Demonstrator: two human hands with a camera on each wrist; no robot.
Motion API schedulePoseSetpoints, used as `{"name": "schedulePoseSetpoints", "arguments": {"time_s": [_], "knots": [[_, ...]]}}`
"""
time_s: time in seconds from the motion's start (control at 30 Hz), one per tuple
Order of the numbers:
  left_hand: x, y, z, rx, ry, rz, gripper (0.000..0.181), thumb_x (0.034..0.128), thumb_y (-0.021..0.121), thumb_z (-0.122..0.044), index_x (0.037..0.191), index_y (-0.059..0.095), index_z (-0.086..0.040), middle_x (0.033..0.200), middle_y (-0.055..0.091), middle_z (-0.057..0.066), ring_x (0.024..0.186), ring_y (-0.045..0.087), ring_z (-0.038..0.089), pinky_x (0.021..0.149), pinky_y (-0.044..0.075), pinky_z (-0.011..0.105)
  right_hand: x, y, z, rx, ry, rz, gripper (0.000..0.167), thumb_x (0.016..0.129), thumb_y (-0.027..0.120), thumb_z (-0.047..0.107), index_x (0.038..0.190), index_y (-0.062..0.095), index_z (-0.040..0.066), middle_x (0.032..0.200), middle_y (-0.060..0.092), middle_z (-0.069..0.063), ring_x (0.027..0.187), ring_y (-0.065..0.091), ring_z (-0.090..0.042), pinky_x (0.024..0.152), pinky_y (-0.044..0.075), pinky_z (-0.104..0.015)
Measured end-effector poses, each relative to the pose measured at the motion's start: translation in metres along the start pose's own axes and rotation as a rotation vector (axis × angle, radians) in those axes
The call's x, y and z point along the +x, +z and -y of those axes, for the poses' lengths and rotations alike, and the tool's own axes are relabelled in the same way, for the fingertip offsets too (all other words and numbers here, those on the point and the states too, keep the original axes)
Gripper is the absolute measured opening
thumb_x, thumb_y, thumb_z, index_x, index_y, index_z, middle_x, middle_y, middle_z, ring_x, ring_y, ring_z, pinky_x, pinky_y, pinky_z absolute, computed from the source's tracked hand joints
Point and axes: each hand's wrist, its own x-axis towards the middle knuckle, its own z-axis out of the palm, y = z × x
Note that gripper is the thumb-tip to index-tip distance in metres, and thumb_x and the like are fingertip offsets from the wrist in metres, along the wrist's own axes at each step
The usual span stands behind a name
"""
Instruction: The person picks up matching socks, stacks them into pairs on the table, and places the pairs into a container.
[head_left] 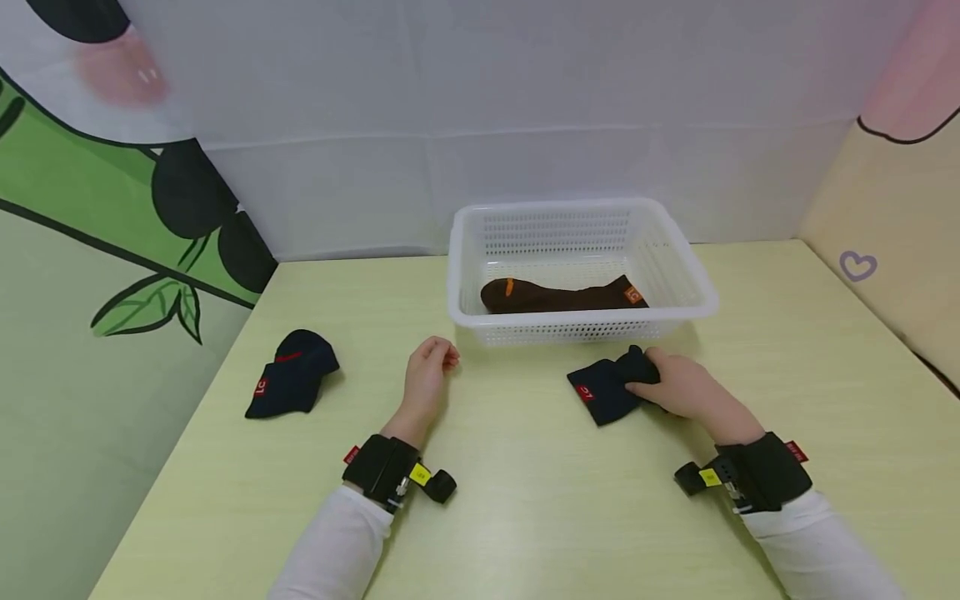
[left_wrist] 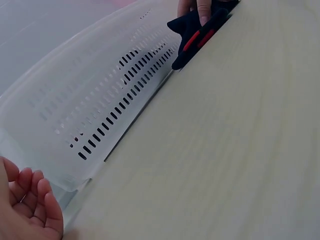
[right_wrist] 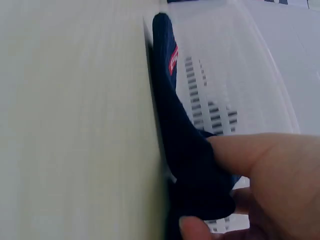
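As I judge it, the sorting-out of these socks is only partway along: a long brown knit sock with orange marks [head_left: 562,298] lies inside the white perforated plastic basket [head_left: 585,333], while two navy-blue fabric socks with red labels are outside it on the pale wood-grained table [head_left: 510,500]. One of them, the folded left navy sock [head_left: 288,383], sits off to my left, well apart from both my hands, and I am not touching it. The other, the bunched right navy sock [head_left: 611,387], is in front of the basket's near wall, toward its right end, and that is the one I have: my right hand [head_left: 686,387] is clamped on it, thumb and fingers pinching its right end. Its labelled end points left and a little toward me, and its long axis slants from there up and right into my grip; what lies under my fingers is hidden, and I cannot tell whether any of it is off the table. My left hand [head_left: 427,367] holds nothing; its fingers lie close together, loosely curled, near the basket's front left corner. The brown sock lies lengthwise, its long axis running left to right, labelled end to the right.
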Motion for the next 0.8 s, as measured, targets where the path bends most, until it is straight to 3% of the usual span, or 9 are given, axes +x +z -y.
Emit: {"name": "schedulePoseSetpoints", "arguments": {"time_s": [0.1,0.17,0.4,0.53,0.7,0.8], "knots": [[-0.001,0.001,0.001,0.069,0.023,0.019,0.022,0.0960,0.043,-0.008,0.082,0.056,0.003,0.076,0.054,0.000,0.072,0.051,0.009,0.071,0.043,0.021,0.003,0.004,0.008,0.061,-0.003,0.014,0.042,0.089,0.062,0.029,0.112,0.047,-0.003,0.086,0.060,-0.016,0.049,0.053,-0.014,0.060,0.045,-0.033],[-0.001,0.002,0.001,0.121,0.044,0.042,0.022,0.0952,0.044,-0.008,0.082,0.057,0.004,0.076,0.055,0.001,0.073,0.051,0.010,0.071,0.043,0.021,0.006,0.006,0.014,0.064,-0.012,0.005,0.042,0.089,0.062,0.030,0.112,0.048,-0.003,0.085,0.060,-0.015,0.048,0.053,-0.014,0.061,0.045,-0.033],[-0.005,0.006,0.001,0.321,0.084,0.130,0.021,0.0935,0.048,-0.012,0.087,0.063,0.001,0.088,0.061,0.011,0.085,0.053,0.019,0.078,0.041,0.028,0.010,0.015,0.027,0.024,-0.025,-0.033,0.044,0.088,0.063,0.030,0.114,0.051,-0.004,0.094,0.062,-0.019,0.080,0.057,-0.028,0.077,0.047,-0.045],[-0.009,0.009,0.003,0.426,0.102,0.189,0.022,0.0946,0.048,-0.014,0.093,0.066,-0.002,0.099,0.064,0.012,0.094,0.056,0.024,0.085,0.043,0.034,0.010,0.021,0.031,0.038,-0.023,-0.064,0.038,0.087,0.065,0.030,0.106,0.053,-0.001,0.087,0.061,-0.015,0.078,0.057,-0.028,0.073,0.046,-0.044],[-0.012,0.013,0.006,0.585,0.243,0.297,0.021,0.0928,0.052,-0.012,0.101,0.069,-0.002,0.101,0.065,0.013,0.097,0.058,0.027,0.088,0.045,0.040,0.011,0.030,0.037,0.078,-0.020,-0.101,0.038,0.086,0.066,0.031,0.104,0.056,0.000,0.087,0.062,-0.013,0.076,0.056,-0.025,0.069,0.045,-0.041],[-0.013,0.016,0.009,0.660,0.336,0.325,0.021,0.0911,0.056,-0.013,0.102,0.070,-0.002,0.100,0.066,0.013,0.096,0.059,0.028,0.088,0.045,0.041,0.011,0.034,0.042,0.118,-0.033,-0.113,0.042,0.086,0.065,0.032,0.110,0.058,-0.002,0.091,0.063,-0.013,0.079,0.056,-0.024,0.072,0.045,-0.041]]}}
